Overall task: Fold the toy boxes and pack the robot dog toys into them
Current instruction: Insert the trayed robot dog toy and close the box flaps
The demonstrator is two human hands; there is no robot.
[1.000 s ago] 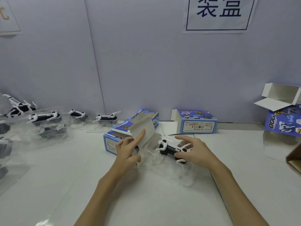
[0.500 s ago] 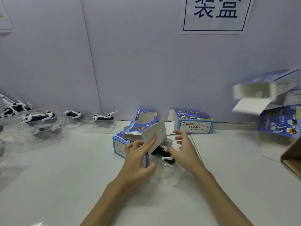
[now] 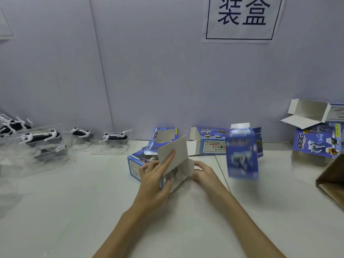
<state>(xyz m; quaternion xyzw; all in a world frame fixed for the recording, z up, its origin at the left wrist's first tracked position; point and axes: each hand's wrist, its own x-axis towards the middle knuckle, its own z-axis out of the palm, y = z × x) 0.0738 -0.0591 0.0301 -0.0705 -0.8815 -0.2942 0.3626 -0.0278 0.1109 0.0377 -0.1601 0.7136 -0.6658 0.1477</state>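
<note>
The open box (image 3: 147, 164) is lying on its side on the counter (image 3: 74, 202), mouth toward the person. The left hand (image 3: 155, 181) is gripping its near edge, forefinger lying straight along the raised flap (image 3: 175, 152). The right hand (image 3: 203, 174) is touching the smaller flap, fingers (image 3: 198, 165) curled at the mouth. Inside, the toy is showing only as a blur.

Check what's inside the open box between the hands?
Through the open end of the box, below the raised flap, only clear plastic and blurry dark-and-white toy parts show. The left hand and flap cover the rest.
</note>
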